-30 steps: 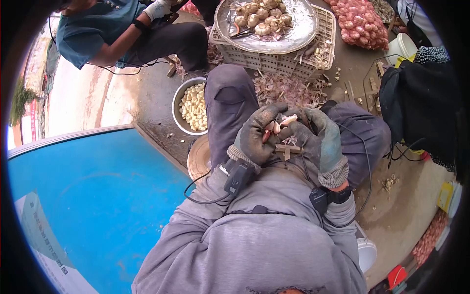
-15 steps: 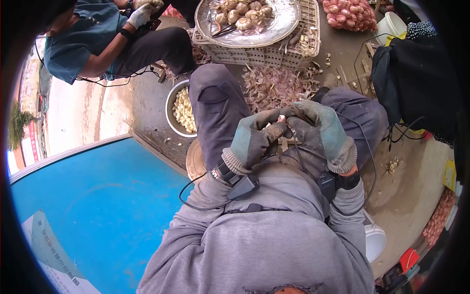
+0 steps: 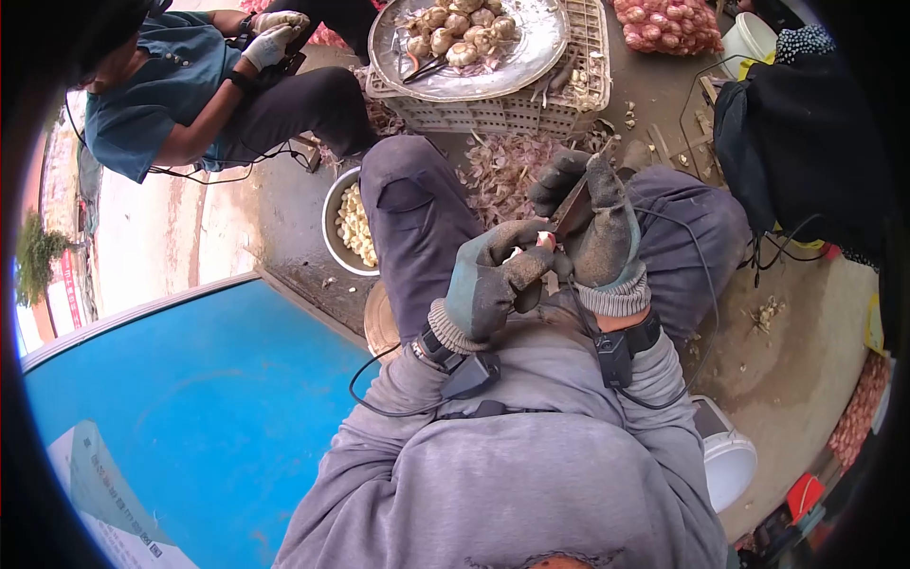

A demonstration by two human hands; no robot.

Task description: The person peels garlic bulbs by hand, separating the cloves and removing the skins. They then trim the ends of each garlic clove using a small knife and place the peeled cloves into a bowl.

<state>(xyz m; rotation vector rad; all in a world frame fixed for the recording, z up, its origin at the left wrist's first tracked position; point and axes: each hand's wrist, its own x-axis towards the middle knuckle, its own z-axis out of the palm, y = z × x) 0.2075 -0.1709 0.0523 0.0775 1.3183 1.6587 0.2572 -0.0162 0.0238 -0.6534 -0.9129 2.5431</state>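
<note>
My left hand (image 3: 495, 275), in a dirty grey-green glove, is closed on garlic cloves (image 3: 544, 241) above my lap. Just right of it, my gloved right hand (image 3: 602, 218) holds a tool with a dark blade (image 3: 573, 207), its fingers pointing up and partly spread. The blade's lower end is close to the garlic. Beyond my knees, a round metal tray (image 3: 545, 57) holds garlic bulbs (image 3: 462, 54) and a pair of dark cutters (image 3: 425, 70). Beside my left knee stands a metal bowl (image 3: 331, 224) of peeled cloves (image 3: 355, 232).
The tray rests on a plastic crate (image 3: 483, 116), with garlic skins (image 3: 507, 175) on the floor before it. A co-worker (image 3: 190, 95) sits at upper left. A blue panel (image 3: 199, 389) lies at left, a white bucket (image 3: 728, 465) at lower right, a garlic sack (image 3: 666, 26) at upper right.
My right hand has turned upright and its fingers have opened upward, showing the blade. My left hand stays nearly in place with the garlic. The view has shifted slightly.
</note>
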